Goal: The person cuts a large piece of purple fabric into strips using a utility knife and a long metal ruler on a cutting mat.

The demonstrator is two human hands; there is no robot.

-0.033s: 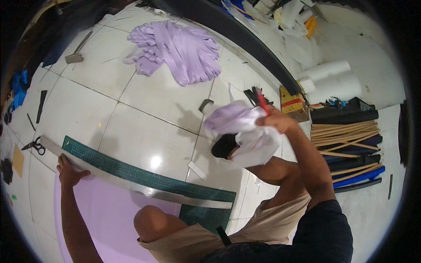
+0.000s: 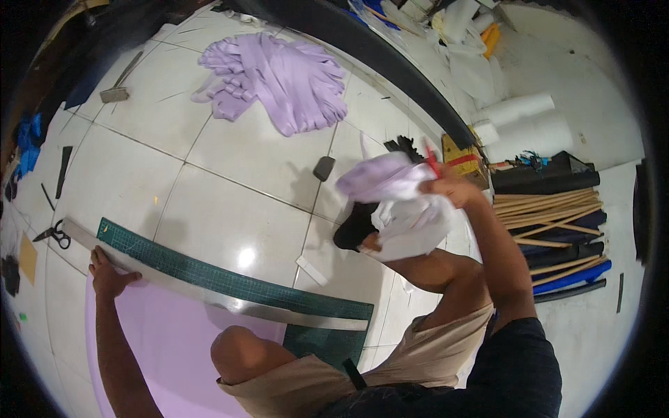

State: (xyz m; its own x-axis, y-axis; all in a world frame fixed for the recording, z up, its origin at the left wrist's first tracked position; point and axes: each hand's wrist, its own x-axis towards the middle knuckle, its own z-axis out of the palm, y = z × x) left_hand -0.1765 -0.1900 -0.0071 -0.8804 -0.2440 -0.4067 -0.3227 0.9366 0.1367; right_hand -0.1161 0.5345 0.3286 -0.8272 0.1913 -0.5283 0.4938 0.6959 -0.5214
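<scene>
My left hand (image 2: 111, 279) lies with thumb and fingers spread, pressing the left end of a long metal ruler (image 2: 209, 298). The ruler rests across a green cutting mat (image 2: 202, 268) and the upper edge of a flat lilac fabric sheet (image 2: 153, 334). Raised at the right, my right hand (image 2: 454, 188) is closed around a slim red tool (image 2: 432, 160), its kind unclear. From the same hand hangs a bunched strip of lilac fabric (image 2: 380, 177) with white material (image 2: 418, 221), smeared by motion. They hang in front of my foot (image 2: 352, 230).
Lilac fabric strips (image 2: 279, 83) are heaped on the tiled floor. Scissors (image 2: 56, 235) lie beyond the ruler's left end. A dark block (image 2: 323, 168) and a small white piece (image 2: 311, 270) lie mid-floor. Cardboard tubes and dark rolls (image 2: 547, 212) are stacked right, beside a yellow box (image 2: 465, 164).
My right hand has shifted slightly to the right with the red tool and the bunched fabric. More of the dark block now shows. My left hand stays on the ruler.
</scene>
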